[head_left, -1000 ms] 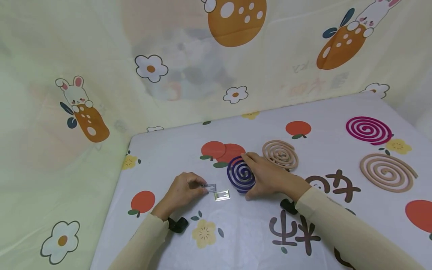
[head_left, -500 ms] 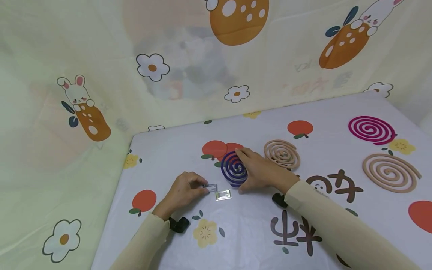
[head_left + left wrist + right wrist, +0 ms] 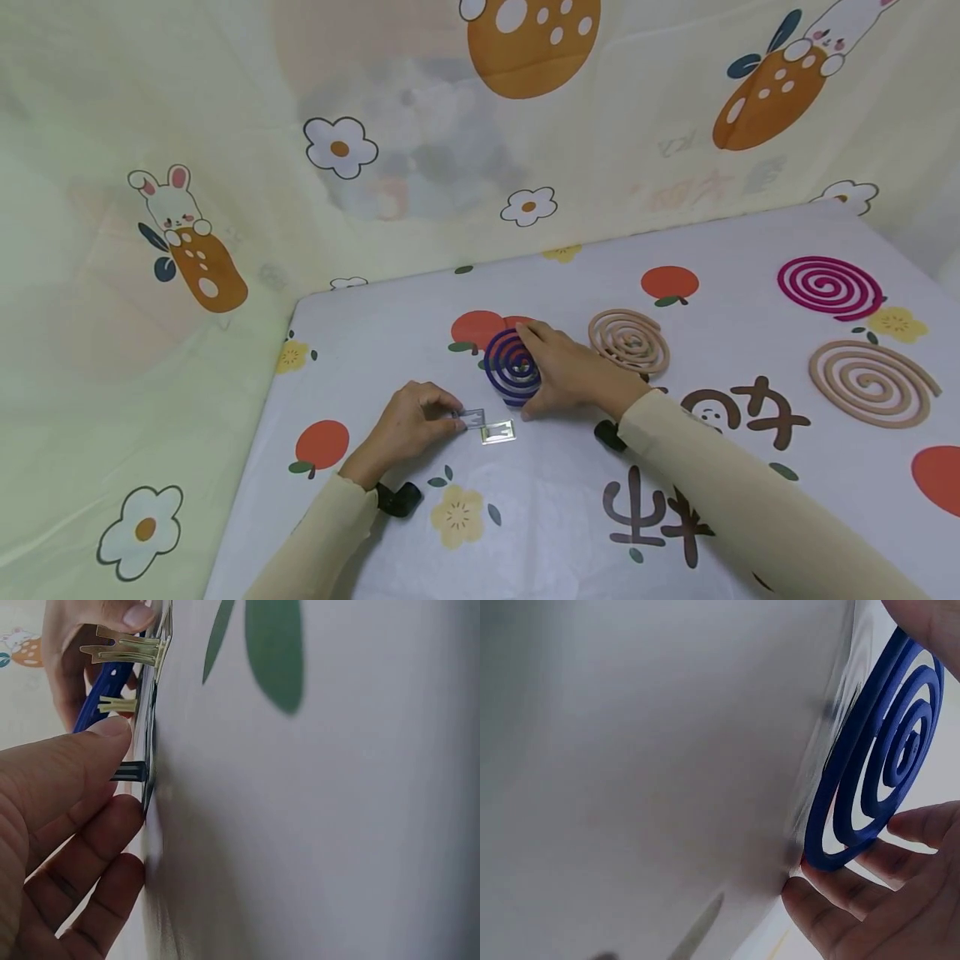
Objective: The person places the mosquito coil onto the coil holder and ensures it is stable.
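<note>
My right hand [image 3: 558, 375] grips a dark blue mosquito coil [image 3: 495, 367] by its right side, thumb at the near rim and fingers at the far rim. Something shiny shows at the coil's centre. In the right wrist view, the coil [image 3: 825, 861] slants close over the tabletop. My left hand [image 3: 408, 425] pinches the left end of a flat metal coil stand [image 3: 472, 419]. A second shiny coil stand [image 3: 498, 432] overlaps its right end. Upright prongs [image 3: 135, 651] rise from the stands in the left wrist view.
One tan coil [image 3: 611, 357], with metal at its centre, lies just beyond the right wrist. Farther right are a magenta coil [image 3: 791, 287] and another tan coil [image 3: 832, 392]. A patterned cloth [image 3: 420, 217] hangs behind the table [image 3: 382, 333].
My right hand has moved left and slightly away with the blue coil, out past the two stands. My left hand has kept its hold on the stand.
</note>
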Demonstrator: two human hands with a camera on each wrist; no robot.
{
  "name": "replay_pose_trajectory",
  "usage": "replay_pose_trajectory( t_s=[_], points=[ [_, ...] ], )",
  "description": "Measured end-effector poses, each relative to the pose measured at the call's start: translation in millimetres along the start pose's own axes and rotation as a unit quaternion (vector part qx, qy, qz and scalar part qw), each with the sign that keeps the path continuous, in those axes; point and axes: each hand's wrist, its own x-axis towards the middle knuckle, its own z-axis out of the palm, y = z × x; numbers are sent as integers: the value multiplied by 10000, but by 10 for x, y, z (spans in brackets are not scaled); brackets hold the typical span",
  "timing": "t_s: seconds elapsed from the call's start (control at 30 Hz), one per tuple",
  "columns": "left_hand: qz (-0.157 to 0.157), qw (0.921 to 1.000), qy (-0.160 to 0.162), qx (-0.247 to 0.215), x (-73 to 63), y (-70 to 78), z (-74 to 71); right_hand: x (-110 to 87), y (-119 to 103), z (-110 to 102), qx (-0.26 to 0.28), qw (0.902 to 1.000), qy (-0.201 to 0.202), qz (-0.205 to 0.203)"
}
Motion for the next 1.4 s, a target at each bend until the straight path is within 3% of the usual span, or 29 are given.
replay_pose_trajectory(
  t_s=[0.23,0.6,1.1,1.4],
  points=[
    [-46,10000,-6,7,1,16,3,56,-20,-24,28,9999,-11,141],
    [-62,10000,12,16,-8,30,19,144,27,0,-5,9998,201,42],
    [-114,9998,16,177,-36,53,12,112,39,3,166,9997,176,-52],
    [-186,9995,70,226,-123,10,-11,4,26,-7,290,9993,167,-147]
  ],
)
